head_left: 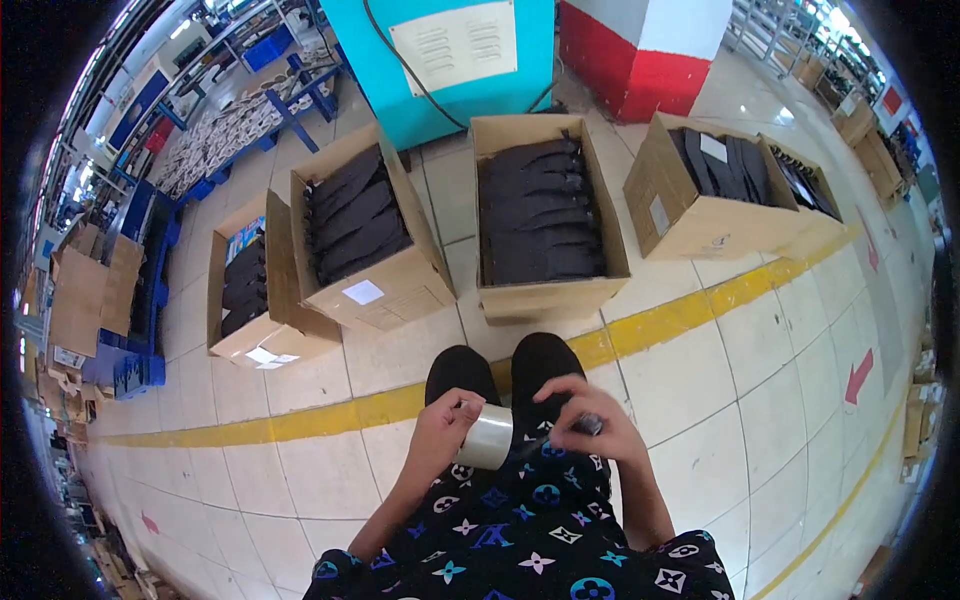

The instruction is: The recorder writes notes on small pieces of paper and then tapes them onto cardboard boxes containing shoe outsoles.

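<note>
In front of my thighs my left hand (440, 434) is closed round the edge of a wide roll of pale packing tape (487, 440), its side turned to the right. My right hand (603, 428) is level with it, a short way to the right, fingers curled round a small dark grey object (590, 425). The kind of that object cannot be made out; only its end shows. A thin dark part seems to reach from it toward the roll, but it blends with my dark patterned clothing.
Ahead on the tiled floor stand open cartons of dark flat pieces: a left carton (245, 345), a taller carton (385, 308), a middle carton (550, 297) and a right carton (690, 230). Behind them are a turquoise machine (370, 60) and a red-and-white pillar (670, 80). A yellow line (660, 325) crosses the floor.
</note>
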`<state>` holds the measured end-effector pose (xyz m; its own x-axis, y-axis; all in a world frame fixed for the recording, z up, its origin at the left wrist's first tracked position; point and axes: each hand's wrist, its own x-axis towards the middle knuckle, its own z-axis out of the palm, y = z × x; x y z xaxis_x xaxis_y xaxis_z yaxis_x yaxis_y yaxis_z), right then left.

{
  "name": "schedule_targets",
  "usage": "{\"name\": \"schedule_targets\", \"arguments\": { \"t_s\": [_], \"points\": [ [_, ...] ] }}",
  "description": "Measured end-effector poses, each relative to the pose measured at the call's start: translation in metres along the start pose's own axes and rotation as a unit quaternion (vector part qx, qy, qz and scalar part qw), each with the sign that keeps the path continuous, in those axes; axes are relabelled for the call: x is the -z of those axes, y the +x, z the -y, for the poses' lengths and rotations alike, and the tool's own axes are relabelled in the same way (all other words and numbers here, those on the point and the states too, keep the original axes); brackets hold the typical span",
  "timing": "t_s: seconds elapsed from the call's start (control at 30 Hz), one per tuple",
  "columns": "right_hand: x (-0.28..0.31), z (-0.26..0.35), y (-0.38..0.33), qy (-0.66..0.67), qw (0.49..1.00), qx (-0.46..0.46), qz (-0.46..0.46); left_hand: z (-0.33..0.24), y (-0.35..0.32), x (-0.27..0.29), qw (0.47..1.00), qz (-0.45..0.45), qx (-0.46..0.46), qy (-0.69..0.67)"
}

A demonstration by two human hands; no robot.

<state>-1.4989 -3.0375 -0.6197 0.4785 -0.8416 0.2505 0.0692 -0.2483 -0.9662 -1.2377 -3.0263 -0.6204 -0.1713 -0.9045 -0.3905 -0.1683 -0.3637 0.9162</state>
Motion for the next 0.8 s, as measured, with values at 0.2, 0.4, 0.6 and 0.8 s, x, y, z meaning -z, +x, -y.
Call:
{"name": "schedule_targets", "arguments": {
  "t_s": [0.2, 0.4, 0.6, 0.8],
  "points": [
    [-0.033, -0.003, 0.026, -0.053, 0.989, -0.128, 0.056, 0.005, 0.006, 0.005, 0.999, 0.012, 0.006, 0.040],
    [-0.045, -0.006, 0.043, -0.112, 0.983, -0.147, -0.015, 0.021, 0.011, 0.024, 0.999, 0.039, -0.034, -0.002],
    [-0.052, -0.016, 0.046, -0.115, 0.989, -0.094, -0.024, 0.024, 0.009, 0.029, 0.993, 0.032, -0.073, -0.086],
    [-0.055, -0.006, 0.053, -0.105, 0.985, -0.095, 0.094, 0.019, 0.006, 0.051, 0.936, 0.032, -0.206, 0.282]
  ]
}}
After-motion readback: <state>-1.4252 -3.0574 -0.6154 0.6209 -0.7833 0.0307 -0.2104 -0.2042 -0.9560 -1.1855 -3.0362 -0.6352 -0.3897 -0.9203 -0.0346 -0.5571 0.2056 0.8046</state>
